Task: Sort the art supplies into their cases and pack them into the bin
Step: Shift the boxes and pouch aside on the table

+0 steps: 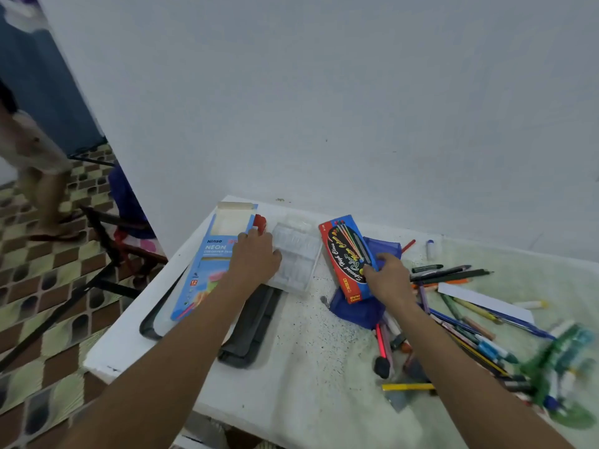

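The white table (291, 367) is carrying everything, with cases grouped toward its far left corner and loose supplies along its right edge, likely so that sorting runs right to left. The black zip case (249, 328) is lying open at the left edge, the blue neon box (207, 264) overlapping it, flap open at the far edge, ready for filling. The clear plastic case (296, 257) is sitting between the two boxes. The left hand (256, 257) is resting across neon box and clear case; fingers curled, grip unclear. The right hand (387, 277) is pinching the red-and-blue watercolour box (348, 254) over a blue mesh pouch (356, 311). Loose pencils and markers (460, 319) are awaiting sorting. No bin visible.
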A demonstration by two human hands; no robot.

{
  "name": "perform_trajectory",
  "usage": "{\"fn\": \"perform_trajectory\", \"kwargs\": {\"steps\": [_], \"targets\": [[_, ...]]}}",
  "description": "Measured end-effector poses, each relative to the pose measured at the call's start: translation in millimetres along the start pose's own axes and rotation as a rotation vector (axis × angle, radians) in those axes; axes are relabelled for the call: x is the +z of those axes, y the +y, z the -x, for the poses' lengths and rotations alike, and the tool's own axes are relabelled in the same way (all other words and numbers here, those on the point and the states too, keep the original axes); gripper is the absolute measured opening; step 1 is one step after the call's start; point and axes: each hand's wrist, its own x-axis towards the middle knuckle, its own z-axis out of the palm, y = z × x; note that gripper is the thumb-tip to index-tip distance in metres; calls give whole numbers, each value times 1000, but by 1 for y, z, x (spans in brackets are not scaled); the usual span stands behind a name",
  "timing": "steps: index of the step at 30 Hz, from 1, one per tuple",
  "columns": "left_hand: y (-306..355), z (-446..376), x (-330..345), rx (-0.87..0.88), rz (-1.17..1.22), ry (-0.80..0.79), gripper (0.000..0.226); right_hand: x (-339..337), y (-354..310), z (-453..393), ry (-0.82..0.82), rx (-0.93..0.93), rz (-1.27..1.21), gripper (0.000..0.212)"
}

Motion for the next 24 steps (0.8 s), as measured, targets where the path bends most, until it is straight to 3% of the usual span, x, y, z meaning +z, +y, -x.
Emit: {"fn": "perform_trajectory", "kwargs": {"steps": [4,8,11,16,20,24], "targets": [[6,-18,2,7,-48,-95,41,7,-13,-1,76,-116,266,47],[9,-24,5,-34,28,-109,43,22,-39,0,-42,-220,-26,36],[10,-25,10,-21,97,-109,46,33,-49,0,-164,-214,-37,44],[11,-26,13,-15,176,-128,47,40,-44,-6,-169,-211,-49,53],[9,-33,12,-22,152,-118,38,28,-39,-12,-138,-243,-15,47],[7,-55,3,-47,220,-45,34,28,-53,-30,-132,-304,-18,61]]}}
